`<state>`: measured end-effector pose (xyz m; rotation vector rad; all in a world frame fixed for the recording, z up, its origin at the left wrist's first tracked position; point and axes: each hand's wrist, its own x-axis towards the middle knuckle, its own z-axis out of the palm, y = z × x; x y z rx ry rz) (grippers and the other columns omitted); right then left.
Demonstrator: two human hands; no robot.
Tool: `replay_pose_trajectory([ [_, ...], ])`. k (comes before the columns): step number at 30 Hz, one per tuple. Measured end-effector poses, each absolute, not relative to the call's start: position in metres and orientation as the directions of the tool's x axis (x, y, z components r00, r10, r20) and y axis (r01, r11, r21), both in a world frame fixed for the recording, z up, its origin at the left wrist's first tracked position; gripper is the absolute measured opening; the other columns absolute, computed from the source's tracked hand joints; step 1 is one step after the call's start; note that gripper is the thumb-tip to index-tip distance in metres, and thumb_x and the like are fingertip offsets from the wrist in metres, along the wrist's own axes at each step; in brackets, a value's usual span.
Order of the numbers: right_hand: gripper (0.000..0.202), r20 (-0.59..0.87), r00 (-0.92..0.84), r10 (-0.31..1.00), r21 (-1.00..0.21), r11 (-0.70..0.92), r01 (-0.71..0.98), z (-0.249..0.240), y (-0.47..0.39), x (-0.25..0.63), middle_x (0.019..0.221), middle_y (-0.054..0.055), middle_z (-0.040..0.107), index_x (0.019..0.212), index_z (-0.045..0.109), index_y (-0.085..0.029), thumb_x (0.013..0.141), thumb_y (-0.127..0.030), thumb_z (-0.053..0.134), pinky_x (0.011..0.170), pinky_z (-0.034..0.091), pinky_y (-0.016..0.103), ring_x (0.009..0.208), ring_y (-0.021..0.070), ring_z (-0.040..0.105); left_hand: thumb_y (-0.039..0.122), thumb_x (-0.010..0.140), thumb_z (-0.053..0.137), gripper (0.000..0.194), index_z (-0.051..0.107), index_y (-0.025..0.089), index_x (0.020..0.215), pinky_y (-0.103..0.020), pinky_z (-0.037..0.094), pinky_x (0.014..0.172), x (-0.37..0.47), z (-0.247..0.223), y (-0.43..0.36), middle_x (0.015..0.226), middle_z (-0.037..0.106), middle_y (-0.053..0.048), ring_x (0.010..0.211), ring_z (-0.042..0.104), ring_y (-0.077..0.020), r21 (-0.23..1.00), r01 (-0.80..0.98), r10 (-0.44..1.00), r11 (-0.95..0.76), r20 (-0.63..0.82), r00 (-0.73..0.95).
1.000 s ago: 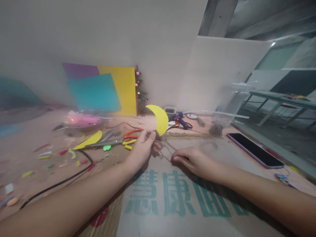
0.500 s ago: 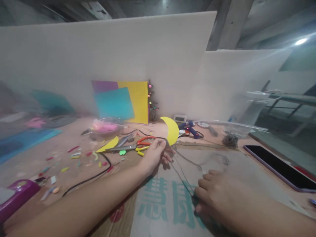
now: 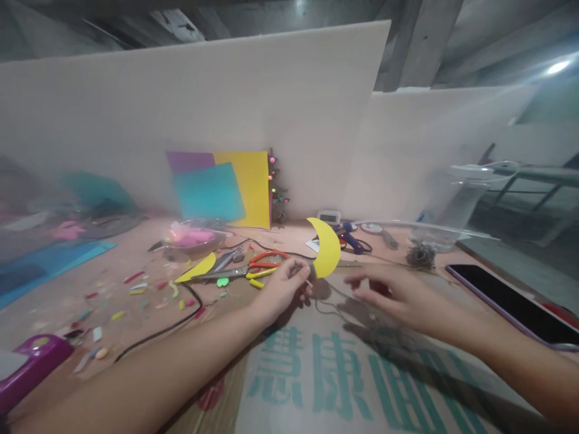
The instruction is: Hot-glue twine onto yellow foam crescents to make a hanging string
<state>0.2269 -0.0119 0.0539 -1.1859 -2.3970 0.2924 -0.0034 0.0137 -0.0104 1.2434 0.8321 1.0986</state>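
Note:
A yellow crescent-shaped piece (image 3: 327, 248) stands upright at the fingertips of my left hand (image 3: 289, 283), which pinches its lower left end. Thin grey string (image 3: 329, 307) trails from there over the printed sheet (image 3: 280, 367). To the right, my right hand (image 3: 384, 289) hovers above the sheet, fingers curved and thumb apart, with nothing visible between them. Left of my left hand lie orange-handled scissors (image 3: 266, 260) and a yellow offcut (image 3: 199, 269).
A blue glue gun (image 3: 355, 241) and a ball of grey string (image 3: 421, 256) lie behind. A phone (image 3: 511, 304) is at the right, a purple tool (image 3: 38, 361) at the left. Small coloured scraps, a black cable (image 3: 167, 328) and a bowl of pink material (image 3: 192, 236) are also on the table.
My right hand has lifted off the sheet and moved up towards the crescent, its fingers now apart. The crescent has shifted slightly right and down in view.

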Motion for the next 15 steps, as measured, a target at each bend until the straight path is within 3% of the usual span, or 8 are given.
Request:
replay_pose_trajectory([
  [3, 0.051, 0.139, -0.401, 0.905, -0.793, 0.345, 0.502, 0.039, -0.002, 0.217, 0.128, 0.013, 0.060, 0.135, 0.049, -0.022, 0.087, -0.037, 0.055, 0.047, 0.048, 0.025, 0.054, 0.0092, 0.058, 0.049, 0.076, 0.069, 0.038, 0.051, 0.017, 0.086, -0.019, 0.038, 0.050, -0.004, -0.009, 0.013, 0.064, 0.055, 0.004, 0.051, 0.050, -0.0074, 0.991, -0.111, 0.960, -0.080, 0.106, 0.259],
  [5, 0.065, 0.006, -0.424, 0.905, -0.921, 0.170, 0.350, 0.030, -0.004, 0.208, 0.138, 0.015, 0.051, 0.144, 0.036, -0.026, 0.084, -0.033, 0.060, 0.041, 0.045, 0.023, 0.048, 0.0051, 0.054, 0.047, 0.076, 0.069, 0.036, 0.054, 0.016, 0.085, -0.019, 0.036, 0.050, -0.005, -0.008, 0.012, 0.062, 0.052, 0.005, 0.051, 0.046, -0.0071, 0.990, -0.048, 0.961, -0.136, 0.143, 0.235],
  [8, 0.064, -0.111, -0.521, 0.846, -0.986, -0.026, 0.168, 0.017, -0.011, 0.197, 0.130, 0.014, 0.056, 0.141, 0.039, -0.025, 0.082, -0.031, 0.065, 0.043, 0.046, 0.021, 0.049, 0.0046, 0.056, 0.043, 0.077, 0.068, 0.032, 0.056, 0.015, 0.085, -0.020, 0.035, 0.051, -0.006, -0.008, 0.013, 0.064, 0.051, 0.005, 0.052, 0.045, -0.0073, 0.985, 0.001, 0.962, -0.173, 0.168, 0.216],
  [11, 0.066, -0.166, -0.534, 0.829, -0.984, -0.171, 0.041, 0.008, -0.016, 0.192, 0.104, 0.010, 0.067, 0.141, 0.038, -0.020, 0.083, -0.035, 0.067, 0.051, 0.052, 0.024, 0.055, 0.0084, 0.060, 0.041, 0.077, 0.067, 0.030, 0.055, 0.015, 0.086, -0.021, 0.037, 0.053, -0.005, -0.008, 0.014, 0.067, 0.053, 0.004, 0.053, 0.047, -0.0078, 0.987, -0.006, 0.965, -0.158, 0.155, 0.211],
  [13, 0.064, -0.208, -0.503, 0.839, -0.978, -0.197, 0.076, 0.005, -0.016, 0.192, 0.083, 0.004, 0.067, 0.141, 0.039, -0.018, 0.085, -0.038, 0.064, 0.050, 0.050, 0.022, 0.052, 0.0091, 0.059, 0.040, 0.077, 0.067, 0.029, 0.053, 0.015, 0.085, -0.021, 0.037, 0.053, -0.005, -0.009, 0.014, 0.066, 0.052, 0.005, 0.053, 0.046, -0.0082, 0.989, -0.010, 0.967, -0.150, 0.148, 0.208],
  [15, 0.049, -0.215, -0.462, 0.860, -0.968, -0.127, 0.215, 0.005, -0.016, 0.193, 0.063, -0.003, 0.059, 0.132, 0.050, -0.015, 0.090, -0.040, 0.056, 0.043, 0.042, 0.019, 0.044, 0.0078, 0.051, 0.041, 0.077, 0.066, 0.029, 0.052, 0.016, 0.083, -0.021, 0.035, 0.052, -0.005, -0.008, 0.014, 0.063, 0.051, 0.005, 0.052, 0.045, -0.0083, 0.990, -0.006, 0.970, -0.138, 0.136, 0.202],
])
